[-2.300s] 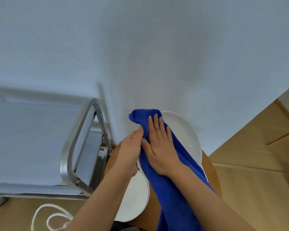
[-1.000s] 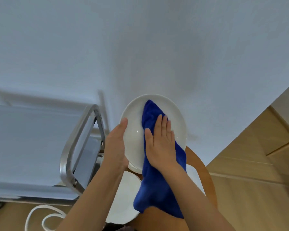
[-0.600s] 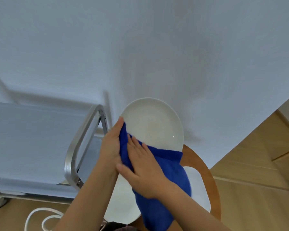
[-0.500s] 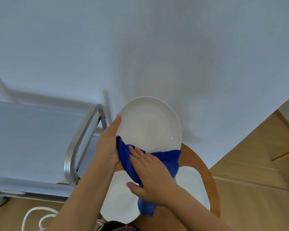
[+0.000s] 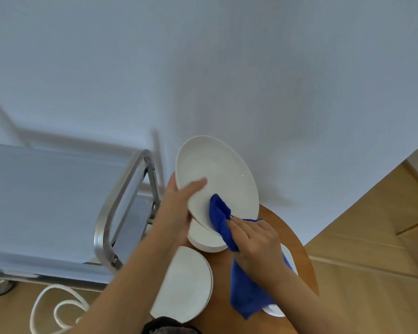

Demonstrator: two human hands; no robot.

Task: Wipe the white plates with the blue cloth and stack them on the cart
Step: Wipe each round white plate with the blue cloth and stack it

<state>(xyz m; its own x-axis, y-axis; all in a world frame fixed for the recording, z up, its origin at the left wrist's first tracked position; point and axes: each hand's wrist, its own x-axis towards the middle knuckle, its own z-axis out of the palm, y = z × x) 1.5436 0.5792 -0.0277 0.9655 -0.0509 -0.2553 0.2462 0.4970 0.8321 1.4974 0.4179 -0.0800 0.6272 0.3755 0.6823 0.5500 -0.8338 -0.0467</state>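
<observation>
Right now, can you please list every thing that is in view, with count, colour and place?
round white plate in hand: one, white, tilted, above the table
other white plates: three spots, some stacked, on the table
blue cloth: one, blue, against the held plate's lower edge
round wooden table: one, brown, under the plates
metal cart: one, silver, left of the table
white cord: one, on the floor, bottom left
left hand: grips the held plate's rim
right hand: holds the cloth

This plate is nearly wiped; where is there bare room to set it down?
The cart top, left of its handle, shows bare. The round table is crowded: plate stacks fill it, leaving a bare strip along its right edge.
</observation>
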